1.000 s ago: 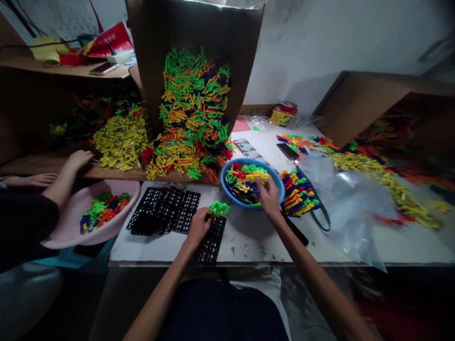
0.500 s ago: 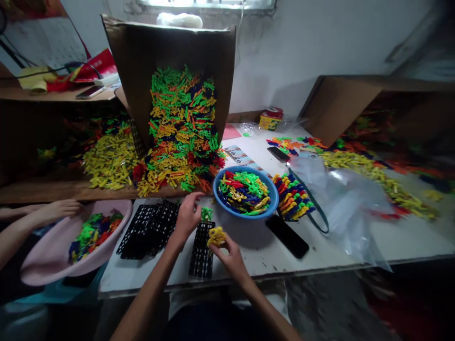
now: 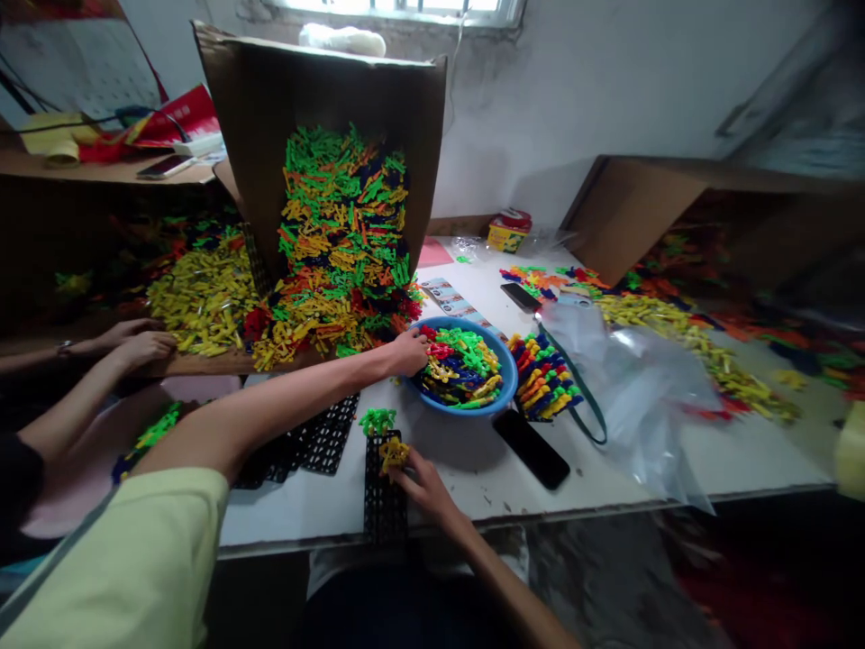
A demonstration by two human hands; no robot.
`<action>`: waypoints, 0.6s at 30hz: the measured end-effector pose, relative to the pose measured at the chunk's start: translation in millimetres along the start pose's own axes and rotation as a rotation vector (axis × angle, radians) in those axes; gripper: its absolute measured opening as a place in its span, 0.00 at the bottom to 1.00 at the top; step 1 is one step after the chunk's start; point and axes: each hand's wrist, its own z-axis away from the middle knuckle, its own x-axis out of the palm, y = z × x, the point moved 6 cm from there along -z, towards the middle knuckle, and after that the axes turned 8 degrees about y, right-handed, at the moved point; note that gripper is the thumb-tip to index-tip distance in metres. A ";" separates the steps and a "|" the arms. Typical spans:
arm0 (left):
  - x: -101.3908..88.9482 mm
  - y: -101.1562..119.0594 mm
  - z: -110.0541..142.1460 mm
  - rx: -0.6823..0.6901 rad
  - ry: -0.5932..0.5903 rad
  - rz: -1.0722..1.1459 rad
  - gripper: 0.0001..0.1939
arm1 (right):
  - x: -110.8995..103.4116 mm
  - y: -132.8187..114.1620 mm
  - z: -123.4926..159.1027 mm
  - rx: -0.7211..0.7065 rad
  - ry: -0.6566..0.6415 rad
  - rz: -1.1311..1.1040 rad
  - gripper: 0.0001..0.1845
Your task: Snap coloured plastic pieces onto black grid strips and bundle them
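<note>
My left arm, in a pale yellow sleeve, stretches across to the blue bowl (image 3: 466, 411). There my left hand (image 3: 409, 352) is at the left rim with fingers curled in by red plastic pieces (image 3: 442, 337); what they grip, if anything, is hidden. Close to me, my right hand (image 3: 427, 487) pinches a cluster of small yellow plastic figures (image 3: 393, 456) over a black grid tray (image 3: 385, 509). Green plastic figures (image 3: 377, 421) stand at the tray's far end. Green, yellow and dark blue pieces fill the bowl.
More black grid trays (image 3: 331, 442) lie to the left. A large cardboard box (image 3: 236, 117) spills coloured pieces behind. On the right are a bundle of coloured figures (image 3: 546, 379), a phone (image 3: 532, 448) and plastic bags (image 3: 649, 397). Another person's hands (image 3: 145, 342) are at the left.
My left hand has moved from beside the green figures to the bowl's left rim. My right hand has lowered the yellow figures slightly. The other person's hands have moved forward to the yellow pile.
</note>
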 end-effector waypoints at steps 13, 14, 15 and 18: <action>-94.2 30.1 118.7 0.068 0.077 -0.226 0.11 | -57.7 2.5 -18.2 0.039 0.242 -0.068 0.21; -100.6 23.3 140.2 -0.015 0.163 -0.179 0.13 | -57.8 0.0 -21.0 0.013 0.239 -0.044 0.20; -104.1 15.7 162.1 -0.101 0.238 -0.133 0.13 | -56.3 -2.4 -24.0 -0.012 0.228 -0.027 0.18; -100.1 -6.0 220.1 -0.338 0.400 0.039 0.11 | -48.2 -5.8 -34.3 -0.071 0.195 0.012 0.16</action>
